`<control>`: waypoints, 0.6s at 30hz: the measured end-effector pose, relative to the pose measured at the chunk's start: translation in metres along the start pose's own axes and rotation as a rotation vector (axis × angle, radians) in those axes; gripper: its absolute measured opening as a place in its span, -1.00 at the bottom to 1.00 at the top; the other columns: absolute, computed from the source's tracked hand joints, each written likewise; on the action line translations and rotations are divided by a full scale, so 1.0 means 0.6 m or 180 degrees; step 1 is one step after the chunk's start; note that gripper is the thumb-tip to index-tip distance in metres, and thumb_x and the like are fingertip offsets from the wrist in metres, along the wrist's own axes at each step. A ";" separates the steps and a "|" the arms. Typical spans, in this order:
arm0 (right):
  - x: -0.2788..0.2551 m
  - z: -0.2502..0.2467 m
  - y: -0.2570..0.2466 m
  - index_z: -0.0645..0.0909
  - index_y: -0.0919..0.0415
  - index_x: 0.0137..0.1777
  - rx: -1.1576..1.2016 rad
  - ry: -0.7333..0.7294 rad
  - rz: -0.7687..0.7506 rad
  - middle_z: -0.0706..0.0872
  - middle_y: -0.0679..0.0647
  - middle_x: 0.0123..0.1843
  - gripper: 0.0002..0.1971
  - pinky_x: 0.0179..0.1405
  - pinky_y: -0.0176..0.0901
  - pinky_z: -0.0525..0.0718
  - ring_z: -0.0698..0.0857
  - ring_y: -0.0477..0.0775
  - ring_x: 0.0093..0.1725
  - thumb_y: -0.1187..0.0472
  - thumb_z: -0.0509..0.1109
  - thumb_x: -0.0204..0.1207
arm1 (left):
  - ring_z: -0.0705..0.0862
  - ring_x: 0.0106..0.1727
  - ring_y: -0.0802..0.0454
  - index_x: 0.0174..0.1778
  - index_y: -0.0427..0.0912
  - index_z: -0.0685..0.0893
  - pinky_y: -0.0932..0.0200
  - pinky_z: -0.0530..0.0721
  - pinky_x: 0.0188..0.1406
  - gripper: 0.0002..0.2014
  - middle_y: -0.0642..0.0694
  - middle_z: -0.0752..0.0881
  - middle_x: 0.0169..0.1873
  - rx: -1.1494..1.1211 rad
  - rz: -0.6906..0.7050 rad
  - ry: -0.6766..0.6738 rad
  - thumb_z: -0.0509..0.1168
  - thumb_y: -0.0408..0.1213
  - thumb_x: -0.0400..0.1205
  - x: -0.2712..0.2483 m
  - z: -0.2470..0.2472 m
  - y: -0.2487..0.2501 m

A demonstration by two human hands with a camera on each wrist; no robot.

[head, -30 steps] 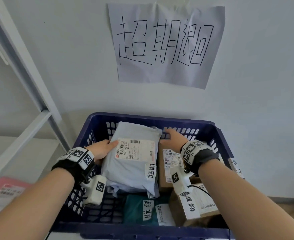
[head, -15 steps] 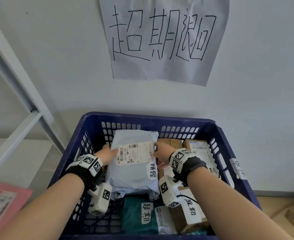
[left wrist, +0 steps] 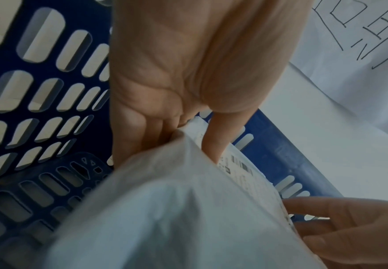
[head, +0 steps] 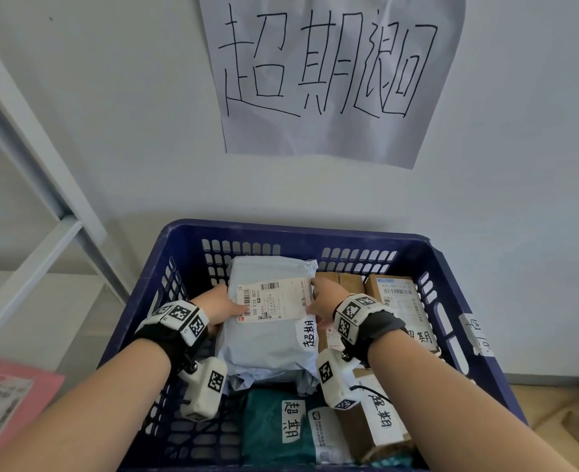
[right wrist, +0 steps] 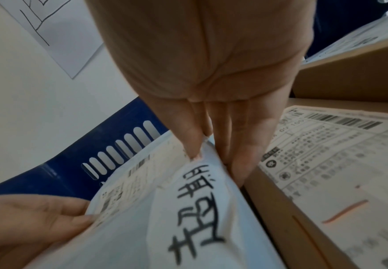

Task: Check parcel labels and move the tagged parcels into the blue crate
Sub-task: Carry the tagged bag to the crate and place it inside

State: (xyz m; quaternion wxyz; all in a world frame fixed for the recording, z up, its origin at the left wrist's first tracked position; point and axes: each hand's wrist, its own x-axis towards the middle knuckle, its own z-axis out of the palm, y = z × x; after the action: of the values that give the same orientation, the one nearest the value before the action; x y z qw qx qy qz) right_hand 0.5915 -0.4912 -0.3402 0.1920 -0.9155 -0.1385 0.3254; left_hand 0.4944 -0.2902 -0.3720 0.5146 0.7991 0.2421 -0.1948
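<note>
Blue crate [head: 458, 267] hard moulded plastic, slotted walls, slight sheen, scuffed rim. Grey parcel [head: 267, 349] soft poly mailer film, matt, wrinkled; on it a smooth printed paper shipping label [head: 272, 303] and a crumpled white paper tag [head: 307, 335] with marker strokes. Cardboard boxes [head: 349, 282] plain brown corrugated, matt, with paper labels stuck on. Green parcel [head: 264, 427] plastic bag, faint gloss, paper tag on top. Wall sign [head: 332, 76] thin white paper, creased, hand-inked. Wall [head: 128, 114] painted, matt, smooth. Shelf frame [head: 43, 185] white painted metal, smooth. Pink parcel [head: 5, 400] matt plastic mailer. Wrist bands [head: 380, 327] dark cloth with white hard plastic marker blocks.
</note>
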 end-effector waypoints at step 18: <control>-0.010 0.023 0.010 0.32 0.20 0.53 -0.0128 0.0474 -0.0095 0.62 0.18 0.35 -0.51 0.27 -0.03 0.61 0.63 0.18 0.30 0.35 0.25 0.61 | 0.69 0.25 -0.10 0.35 -0.27 0.62 -0.03 0.62 0.32 -0.66 -0.19 0.70 0.27 0.0619 0.0044 0.0232 0.31 -0.26 0.67 0.005 0.015 -0.002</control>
State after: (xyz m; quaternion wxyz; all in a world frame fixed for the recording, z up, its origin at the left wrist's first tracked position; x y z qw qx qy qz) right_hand 0.5789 -0.4950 -0.3497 0.1882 -0.9386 -0.1440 0.2506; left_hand 0.4954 -0.2978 -0.3779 0.4268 0.8535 0.2350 -0.1846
